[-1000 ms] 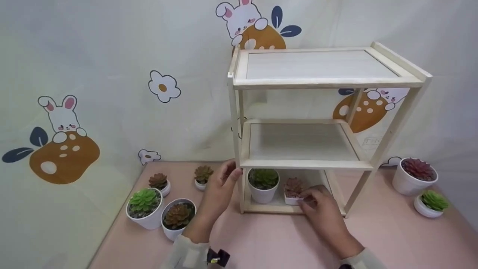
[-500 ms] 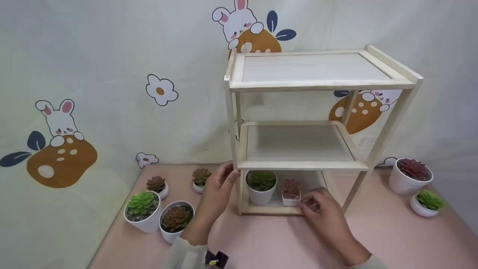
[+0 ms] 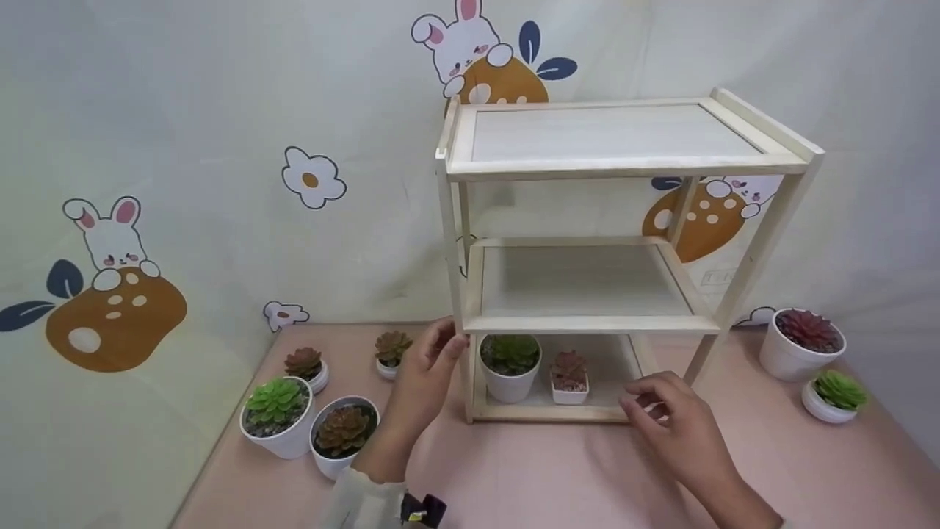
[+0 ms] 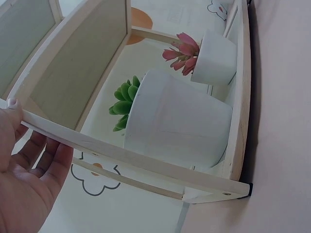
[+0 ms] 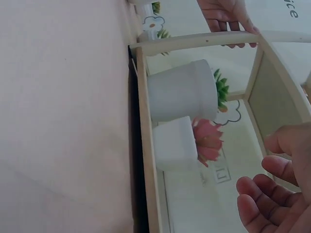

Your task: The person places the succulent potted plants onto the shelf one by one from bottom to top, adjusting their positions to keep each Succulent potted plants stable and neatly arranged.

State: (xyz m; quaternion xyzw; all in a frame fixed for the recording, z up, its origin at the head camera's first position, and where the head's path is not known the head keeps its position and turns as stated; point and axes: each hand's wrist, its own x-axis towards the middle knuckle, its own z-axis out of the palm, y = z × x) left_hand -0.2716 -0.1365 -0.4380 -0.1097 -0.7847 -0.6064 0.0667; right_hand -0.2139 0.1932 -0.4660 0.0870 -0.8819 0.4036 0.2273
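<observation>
A three-tier wooden shelf [image 3: 587, 323] stands on the pink tabletop. My left hand [image 3: 426, 375] holds its front left post [image 4: 121, 158], thumb on one side and fingers round the other. On the bottom tier sits a green succulent in a round white pot [image 3: 510, 378]. Beside it, to the right, stands a pink succulent in a small square white pot [image 3: 570, 388]. My right hand [image 3: 679, 422] is in front of the shelf's right part, apart from the pink succulent, with loosely bent fingers [image 5: 265, 194] and nothing in them.
Left of the shelf are several potted succulents: a bright green one [image 3: 275, 419], a large brown one [image 3: 344, 437] and two small brown ones [image 3: 304, 367]. On the right stand a dark red succulent [image 3: 802, 345] and a small green one [image 3: 834, 397]. A patterned cloth wall [image 3: 220, 257] rises behind.
My right hand has let go of the small square pot and drawn back to the right. The pot stays on the bottom tier. My left hand keeps its hold on the post.
</observation>
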